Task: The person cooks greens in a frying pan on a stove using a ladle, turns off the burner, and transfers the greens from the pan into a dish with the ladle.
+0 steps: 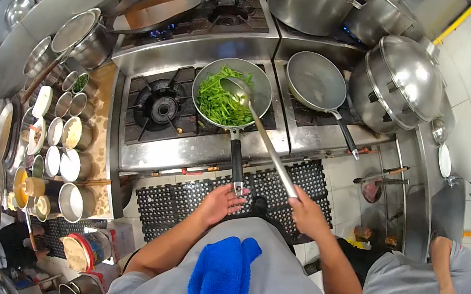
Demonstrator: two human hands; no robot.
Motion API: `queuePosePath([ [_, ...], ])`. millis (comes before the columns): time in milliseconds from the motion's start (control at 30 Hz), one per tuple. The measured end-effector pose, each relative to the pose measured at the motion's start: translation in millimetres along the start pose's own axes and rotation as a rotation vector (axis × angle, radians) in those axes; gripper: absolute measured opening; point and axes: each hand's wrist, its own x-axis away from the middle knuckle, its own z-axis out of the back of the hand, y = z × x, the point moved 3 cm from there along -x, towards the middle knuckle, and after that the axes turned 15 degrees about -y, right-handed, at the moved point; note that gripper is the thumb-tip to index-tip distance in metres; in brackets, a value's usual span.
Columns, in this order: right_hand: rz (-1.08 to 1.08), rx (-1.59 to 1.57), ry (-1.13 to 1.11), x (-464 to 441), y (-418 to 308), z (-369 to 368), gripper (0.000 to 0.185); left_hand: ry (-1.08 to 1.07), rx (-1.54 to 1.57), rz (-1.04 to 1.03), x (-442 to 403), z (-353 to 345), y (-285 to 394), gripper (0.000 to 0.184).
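Observation:
My right hand (307, 214) is wrapped round the end of a long-handled metal ladle (272, 151). Its bowl rests on chopped green vegetables (218, 98) in a frying pan (265, 84) on the stove. The pan's black handle (235, 162) points toward me. Just below the handle's end, my left hand (221, 204) is open with its palm up and fingers spread, holding nothing; whether it touches the handle I cannot tell.
Right of the pan sits a second frying pan (317, 80), beside a large domed steel pot (405, 87). A bare burner (163, 108) lies left. Behind is a wide pan of brown liquid (152, 11). Containers crowd the left counter (99, 162). A co-worker (422, 287) stands at right.

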Motion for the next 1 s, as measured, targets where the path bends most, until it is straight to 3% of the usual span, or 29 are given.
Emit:
queuePosePath([
  [33,-0.156,-0.072,-0.101,15,-19,15,0.047,0.006,-0.002,-0.005,-1,-2,2,0.037],
  [133,-0.209,-0.235,-0.28,13,-4,35,0.045,-0.016,0.01,-0.029,-6,-14,10,0.036],
  [233,-0.24,0.038,-0.159,-18,7,46,0.044,-0.02,0.03,0.005,-6,-9,5,0.036],
  [267,-0.04,0.193,-0.039,-40,33,39,0.045,-0.016,0.03,-0.001,-6,-11,6,0.036],
  [367,0.018,0.317,0.055,-39,24,19,0.046,-0.007,0.04,-0.016,-2,-14,8,0.036],
  [400,-0.185,0.219,-0.086,-27,6,27,0.046,-0.011,0.049,-0.02,-3,-14,8,0.036],
  [500,-0.023,0.289,-0.012,-18,24,54,0.046,0.004,0.066,-0.031,-1,-16,5,0.036],
  [633,-0.098,0.258,-0.035,-26,-28,52,0.046,0.023,0.058,-0.028,1,-17,1,0.037],
  [800,0.034,-0.001,-0.259,-49,12,22,0.047,0.045,0.07,-0.006,1,-4,1,0.038],
  [833,-0.003,0.165,-0.273,-37,17,28,0.047,0.054,0.055,-0.026,4,-3,-1,0.034],
  [867,0.066,0.312,-0.18,-27,20,38,0.045,0.06,0.01,-0.006,8,-13,5,0.03],
  [900,-0.001,0.252,-0.212,-23,27,46,0.05,0.02,0.043,0.005,6,8,4,0.028],
  [933,0.11,0.321,-0.075,-26,39,47,0.049,-0.007,-0.023,0.008,5,8,4,0.027],
  [1000,0.021,0.276,-0.015,-41,30,28,0.049,-0.003,-0.059,0.025,4,10,4,0.028],
])
